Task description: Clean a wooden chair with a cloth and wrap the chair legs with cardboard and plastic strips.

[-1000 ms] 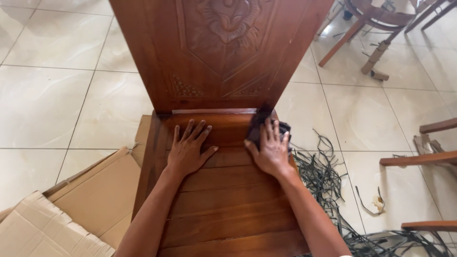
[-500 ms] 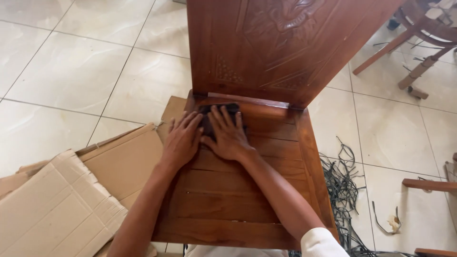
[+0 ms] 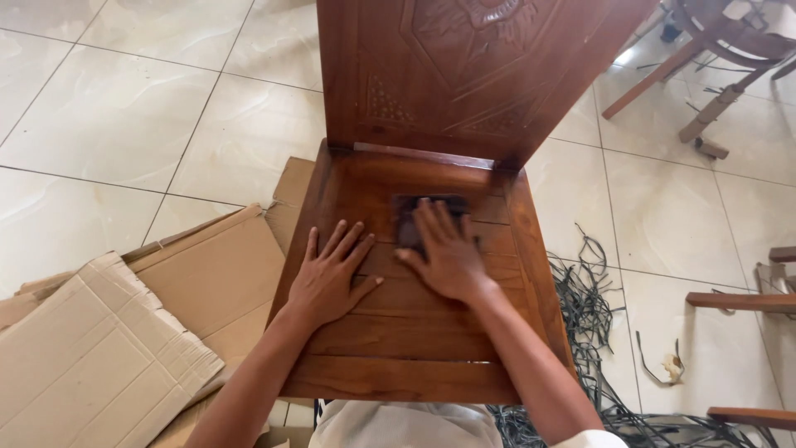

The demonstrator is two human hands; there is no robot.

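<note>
A brown wooden chair stands below me, with a slatted seat and a carved backrest. My right hand presses flat on a dark cloth lying on the middle of the seat, near the backrest. My left hand lies flat on the seat's left side, fingers spread, holding nothing. The two hands are a little apart.
Flattened cardboard sheets lie on the tiled floor to the left of the chair. A tangle of dark plastic straps lies to the right. Other wooden chair parts stand at the right edge and at the top right.
My right hand slid the cloth from the seat's back left corner to the middle. My left hand drew back toward me on the left side. The view shifted slightly.
</note>
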